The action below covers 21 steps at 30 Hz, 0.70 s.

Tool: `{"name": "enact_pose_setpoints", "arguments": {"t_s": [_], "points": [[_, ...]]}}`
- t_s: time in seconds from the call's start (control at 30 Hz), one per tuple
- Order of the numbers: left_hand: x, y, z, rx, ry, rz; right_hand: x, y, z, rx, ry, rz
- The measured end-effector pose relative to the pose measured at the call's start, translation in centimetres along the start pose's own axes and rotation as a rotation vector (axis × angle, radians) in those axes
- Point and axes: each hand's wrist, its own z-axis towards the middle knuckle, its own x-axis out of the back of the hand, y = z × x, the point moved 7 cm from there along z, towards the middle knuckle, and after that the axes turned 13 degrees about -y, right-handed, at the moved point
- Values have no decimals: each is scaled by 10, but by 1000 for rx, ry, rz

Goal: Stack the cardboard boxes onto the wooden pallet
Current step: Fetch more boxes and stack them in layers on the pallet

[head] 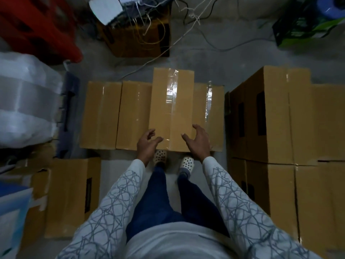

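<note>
A taped cardboard box (170, 113) lies on top of a row of flat-lying cardboard boxes (117, 114) right in front of my feet. My left hand (147, 144) hovers at the top box's near left corner, fingers spread and curled, holding nothing. My right hand (197, 142) is at its near right corner, also open, fingers apart. Neither hand visibly grips the box. The wooden pallet is hidden; whatever lies under the row cannot be seen.
Tall stacked cardboard boxes (280, 128) stand at the right, another box (72, 197) at the near left. Plastic-wrapped bundles (24, 101) and a blue bin (13, 212) sit left. Red plastic stools (37, 25), an open carton with cables (138, 34) and a green crate (302, 25) lie beyond.
</note>
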Motion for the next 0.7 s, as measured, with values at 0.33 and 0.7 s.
{"name": "enact_pose_setpoints", "arguments": {"t_s": [0.33, 0.7], "points": [[38, -17, 156, 100, -107, 206, -24, 22, 123, -149, 92, 119], [27, -115, 336, 146, -21, -41, -93, 147, 325, -271, 106, 293]]}}
